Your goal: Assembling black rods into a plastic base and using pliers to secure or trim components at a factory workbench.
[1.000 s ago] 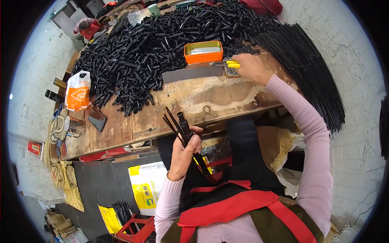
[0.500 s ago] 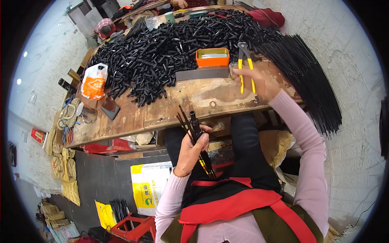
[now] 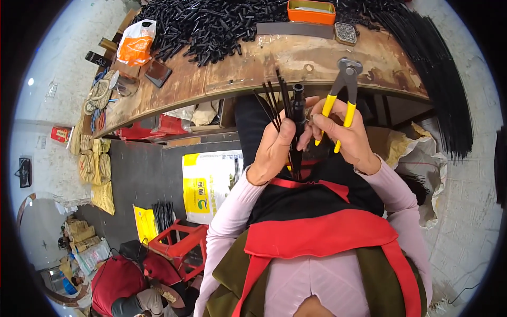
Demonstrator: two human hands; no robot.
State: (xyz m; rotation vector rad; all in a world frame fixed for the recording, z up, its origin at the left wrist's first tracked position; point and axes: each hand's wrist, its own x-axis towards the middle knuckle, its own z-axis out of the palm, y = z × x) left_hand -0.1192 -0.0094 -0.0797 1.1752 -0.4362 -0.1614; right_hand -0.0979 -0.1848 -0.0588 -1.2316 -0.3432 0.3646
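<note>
My left hand [image 3: 272,150] is closed around several thin black rods [image 3: 270,100] and a thicker black tube [image 3: 298,100] with a ringed, hollow upper end. The rods fan out upward beside the tube, over my lap. Close on its right, my right hand [image 3: 348,138] holds pincers [image 3: 344,98] with yellow handles and a grey metal head pointing up. The thumb and fingertips of that hand come together next to the tube. Whether they pinch something small there, I cannot make out.
A wooden table [image 3: 232,71] carries a heap of short black tubes [image 3: 211,26], an orange box [image 3: 311,11], a small tin of metal bits [image 3: 346,33] and a phone [image 3: 158,73]. Long black rods [image 3: 443,79] overhang its right end. A red stool [image 3: 182,243] stands at lower left, near a person [image 3: 127,285].
My right hand has come back from the tabletop near the small tin to my left hand, bringing the pincers. The view has tilted down, and a person shows at lower left.
</note>
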